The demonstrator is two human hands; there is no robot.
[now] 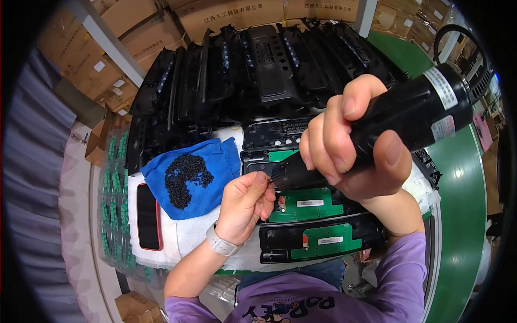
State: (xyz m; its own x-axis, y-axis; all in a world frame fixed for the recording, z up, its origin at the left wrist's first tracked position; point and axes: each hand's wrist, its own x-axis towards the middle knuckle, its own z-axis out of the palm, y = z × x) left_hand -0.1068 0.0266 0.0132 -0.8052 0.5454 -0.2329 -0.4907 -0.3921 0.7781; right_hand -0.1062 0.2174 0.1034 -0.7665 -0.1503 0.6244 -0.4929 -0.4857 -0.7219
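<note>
My right hand (pixel 366 140) is wrapped round a black corded electric screwdriver (pixel 412 116), which slants down to the left. Its nose ends close to my left hand (pixel 245 202), whose thumb and finger are pinched together at the tip; what they hold is too small to make out. Under the tool lie black plastic panels with green circuit boards. One board (pixel 307 203) is partly below the screwdriver, and another (pixel 326 241) sits in the nearest panel (pixel 277 242). A heap of small black screws (pixel 186 177) rests on a blue cloth (pixel 226 156) left of my hands.
Many black plastic housings (pixel 269 64) stand in a row along the back. A phone with a red edge (pixel 149 215) lies at the left, beside clear trays of green boards (pixel 114 199). Cardboard boxes (pixel 226 16) are stacked behind. The screwdriver's cord (pixel 458 29) loops at the upper right.
</note>
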